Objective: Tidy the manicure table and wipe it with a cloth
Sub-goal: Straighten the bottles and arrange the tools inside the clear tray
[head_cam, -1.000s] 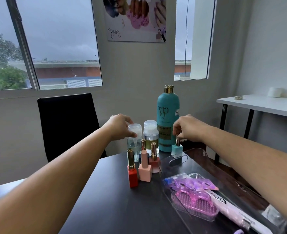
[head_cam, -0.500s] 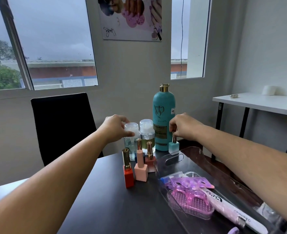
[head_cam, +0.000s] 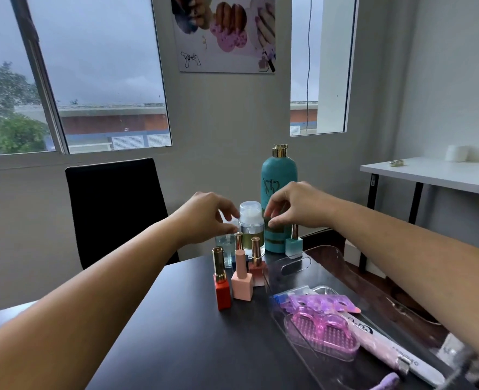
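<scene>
On the dark table [head_cam: 190,333] stand a tall teal bottle [head_cam: 279,170], a pump bottle with a gold label [head_cam: 251,218] and a clear bottle of bluish liquid [head_cam: 226,249]. My left hand [head_cam: 207,215] pinches the top of the clear bottle. My right hand [head_cam: 291,206] hovers with loosely curled fingers just right of the gold-label bottle and holds nothing. A small teal polish bottle [head_cam: 293,246] stands free below that hand. Red [head_cam: 222,291], pale pink [head_cam: 242,282] and dusky pink [head_cam: 257,271] polish bottles stand in front.
A clear acrylic tray [head_cam: 331,254] at right holds purple toe separators [head_cam: 317,304], a pink brush [head_cam: 320,333] and a nail file [head_cam: 387,350]. A black chair [head_cam: 114,209] stands behind the table. A white side table [head_cam: 435,173] is at the far right.
My right hand has let go of the teal polish bottle's cap and moved up and left toward the gold-label bottle. My left hand stays on the clear bottle's top.
</scene>
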Demonstrator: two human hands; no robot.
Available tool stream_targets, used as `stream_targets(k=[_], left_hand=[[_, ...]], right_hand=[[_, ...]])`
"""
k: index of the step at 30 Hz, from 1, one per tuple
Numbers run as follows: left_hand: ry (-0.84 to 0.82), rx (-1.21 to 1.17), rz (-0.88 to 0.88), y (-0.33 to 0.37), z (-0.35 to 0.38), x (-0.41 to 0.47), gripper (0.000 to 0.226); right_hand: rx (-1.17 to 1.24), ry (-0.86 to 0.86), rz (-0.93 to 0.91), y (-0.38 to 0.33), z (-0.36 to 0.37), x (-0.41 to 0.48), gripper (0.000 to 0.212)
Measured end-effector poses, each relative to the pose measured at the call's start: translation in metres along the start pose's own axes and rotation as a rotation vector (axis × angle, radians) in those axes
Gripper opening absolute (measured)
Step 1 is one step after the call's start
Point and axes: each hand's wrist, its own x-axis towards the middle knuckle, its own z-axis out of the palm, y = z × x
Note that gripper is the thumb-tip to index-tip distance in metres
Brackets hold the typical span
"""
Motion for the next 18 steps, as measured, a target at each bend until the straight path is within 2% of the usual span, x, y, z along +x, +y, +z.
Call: stream_targets(k=[6, 12, 18], left_hand=[[-0.067, 0.060, 0.027, 0.005, 0.007, 0.001, 0.026], [-0.059, 0.064, 0.009, 0.009, 0.016, 0.005, 0.017], [-0.067, 0.017, -0.011, 0.011, 0.020, 0.011, 0.013]], right_hand=[[0.002, -0.148, -0.027, -0.021, 0.016, 0.000, 0.024], [-0.019, -0.158, -0.012, -0.024, 0.027, 0.002, 0.013], [-0.058, -0.151, 0.018, -0.008, 0.016, 0.002, 0.010]])
